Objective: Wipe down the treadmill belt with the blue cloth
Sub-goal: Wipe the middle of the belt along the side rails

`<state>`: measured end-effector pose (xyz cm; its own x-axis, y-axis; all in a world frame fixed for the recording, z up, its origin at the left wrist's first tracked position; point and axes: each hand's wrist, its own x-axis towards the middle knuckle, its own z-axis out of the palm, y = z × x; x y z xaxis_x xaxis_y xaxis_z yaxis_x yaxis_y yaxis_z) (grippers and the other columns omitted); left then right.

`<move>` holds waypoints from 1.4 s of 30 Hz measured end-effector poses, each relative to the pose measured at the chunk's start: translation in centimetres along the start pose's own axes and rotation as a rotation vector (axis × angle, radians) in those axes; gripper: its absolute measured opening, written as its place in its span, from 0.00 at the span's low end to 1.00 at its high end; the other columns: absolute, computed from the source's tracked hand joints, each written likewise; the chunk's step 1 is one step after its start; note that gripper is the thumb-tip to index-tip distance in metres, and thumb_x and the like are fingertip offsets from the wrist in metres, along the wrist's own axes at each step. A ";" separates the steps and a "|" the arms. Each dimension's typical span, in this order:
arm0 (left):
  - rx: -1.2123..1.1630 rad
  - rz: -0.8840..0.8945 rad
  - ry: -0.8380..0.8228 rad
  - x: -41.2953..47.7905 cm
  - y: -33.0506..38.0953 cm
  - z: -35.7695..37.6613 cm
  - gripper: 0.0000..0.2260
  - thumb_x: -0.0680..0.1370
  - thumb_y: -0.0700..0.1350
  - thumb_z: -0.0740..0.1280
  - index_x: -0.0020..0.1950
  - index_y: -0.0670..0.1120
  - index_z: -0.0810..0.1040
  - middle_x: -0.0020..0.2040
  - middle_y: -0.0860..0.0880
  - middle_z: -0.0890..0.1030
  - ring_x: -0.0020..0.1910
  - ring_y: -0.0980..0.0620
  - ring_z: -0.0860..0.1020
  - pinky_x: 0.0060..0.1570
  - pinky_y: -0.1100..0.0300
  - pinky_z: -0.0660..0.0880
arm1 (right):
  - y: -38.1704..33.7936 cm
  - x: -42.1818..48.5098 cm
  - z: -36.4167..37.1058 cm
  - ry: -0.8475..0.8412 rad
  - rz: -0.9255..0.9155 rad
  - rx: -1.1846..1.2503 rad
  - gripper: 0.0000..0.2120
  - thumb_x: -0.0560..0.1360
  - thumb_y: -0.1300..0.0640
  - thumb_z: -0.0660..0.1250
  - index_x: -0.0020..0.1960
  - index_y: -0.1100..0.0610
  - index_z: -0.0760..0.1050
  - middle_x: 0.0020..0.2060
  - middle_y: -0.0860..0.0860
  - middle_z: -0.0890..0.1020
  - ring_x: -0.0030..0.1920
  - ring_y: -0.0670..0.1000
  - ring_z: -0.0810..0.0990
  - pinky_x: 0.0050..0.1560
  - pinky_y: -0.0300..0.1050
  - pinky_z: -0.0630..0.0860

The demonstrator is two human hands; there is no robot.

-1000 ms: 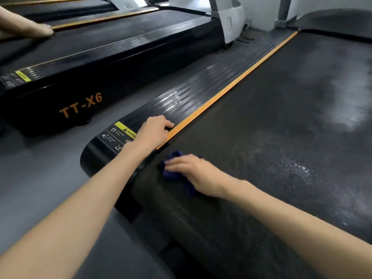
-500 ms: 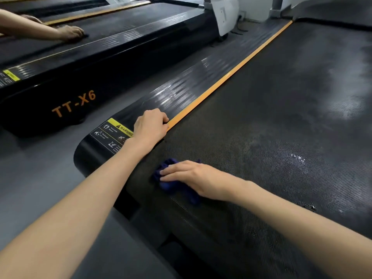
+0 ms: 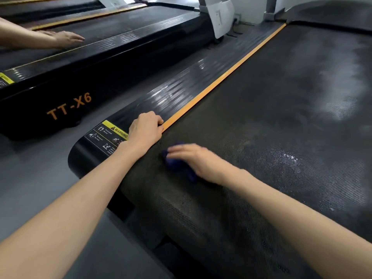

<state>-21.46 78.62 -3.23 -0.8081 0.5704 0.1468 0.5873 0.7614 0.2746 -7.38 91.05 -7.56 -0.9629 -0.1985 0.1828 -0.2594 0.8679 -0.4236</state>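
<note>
The black textured treadmill belt [image 3: 271, 117] fills the right half of the view, with pale dusty patches toward its far right. A crumpled blue cloth [image 3: 177, 164] lies on the belt near its rear left corner. My right hand [image 3: 198, 161] lies flat over the cloth with straight fingers and presses it against the belt; most of the cloth is hidden under the palm. My left hand [image 3: 146, 127] rests on the black side rail [image 3: 171, 97], fingers curled over the orange strip [image 3: 221, 79] at the belt's edge.
A second black treadmill marked TT-X6 [image 3: 69, 107] stands to the left across a strip of grey floor [image 3: 30, 174]. Another person's hand [image 3: 66, 38] lies on its belt. White uprights [image 3: 219, 15] rise at the far end.
My right hand slid the cloth a little along the belt's rear left corner. The left hand stayed on the rail. The other person's hand moved rightward on the neighbouring treadmill.
</note>
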 end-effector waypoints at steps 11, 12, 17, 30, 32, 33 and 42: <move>-0.103 0.236 -0.168 0.5 -3.9 -1.4 0.16 0.77 0.36 0.63 0.65 0.45 0.75 0.64 0.48 0.77 0.66 0.50 0.71 0.68 0.57 0.64 | -2.9 1.5 1.7 -0.063 -0.115 0.014 0.22 0.73 0.70 0.62 0.65 0.58 0.73 0.67 0.53 0.72 0.67 0.52 0.68 0.65 0.32 0.57; -0.110 0.249 -0.154 0.4 -4.4 -1.5 0.16 0.77 0.35 0.63 0.64 0.44 0.76 0.63 0.47 0.77 0.66 0.50 0.72 0.68 0.58 0.64 | -1.3 2.4 1.5 0.001 0.007 -0.002 0.22 0.73 0.70 0.61 0.65 0.57 0.73 0.68 0.52 0.71 0.67 0.53 0.69 0.65 0.35 0.59; -0.195 0.240 -0.053 -0.5 -5.5 -0.3 0.16 0.76 0.31 0.61 0.61 0.42 0.78 0.62 0.46 0.78 0.65 0.49 0.74 0.69 0.55 0.66 | -3.0 3.6 2.8 0.037 0.068 0.007 0.22 0.69 0.68 0.63 0.63 0.61 0.75 0.65 0.56 0.74 0.67 0.56 0.69 0.68 0.44 0.61; -0.073 0.112 -0.054 0.5 -3.9 -0.5 0.16 0.76 0.32 0.59 0.58 0.44 0.79 0.59 0.47 0.79 0.59 0.46 0.76 0.61 0.50 0.73 | -3.4 2.6 1.8 0.011 -0.026 0.002 0.24 0.72 0.71 0.61 0.67 0.59 0.72 0.67 0.53 0.72 0.69 0.53 0.66 0.66 0.35 0.56; -0.032 0.074 -0.020 0.5 -3.0 -0.2 0.14 0.76 0.33 0.59 0.57 0.44 0.79 0.58 0.45 0.79 0.56 0.44 0.77 0.57 0.50 0.74 | -3.2 1.1 1.5 -0.101 -0.129 0.013 0.23 0.73 0.71 0.61 0.67 0.58 0.72 0.67 0.52 0.72 0.68 0.52 0.67 0.65 0.34 0.57; -0.012 0.069 -0.013 0.4 -2.5 -0.3 0.14 0.76 0.34 0.59 0.57 0.44 0.78 0.57 0.45 0.78 0.56 0.44 0.77 0.56 0.50 0.75 | -1.9 1.1 0.8 -0.085 -0.104 -0.012 0.23 0.73 0.70 0.62 0.67 0.57 0.72 0.68 0.51 0.72 0.68 0.52 0.67 0.66 0.36 0.59; -0.264 0.300 -0.075 0.4 4.3 2.8 0.17 0.75 0.33 0.59 0.62 0.44 0.75 0.60 0.45 0.77 0.59 0.46 0.76 0.61 0.51 0.72 | 2.8 -1.2 -2.7 0.189 0.456 -0.059 0.31 0.67 0.69 0.69 0.69 0.59 0.69 0.70 0.52 0.68 0.70 0.53 0.65 0.67 0.39 0.58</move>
<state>-19.19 82.99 -4.62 -0.5914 0.7837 0.1902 0.7570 0.4582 0.4659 -6.76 94.94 -6.55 -0.9455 0.2889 0.1501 0.1956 0.8727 -0.4474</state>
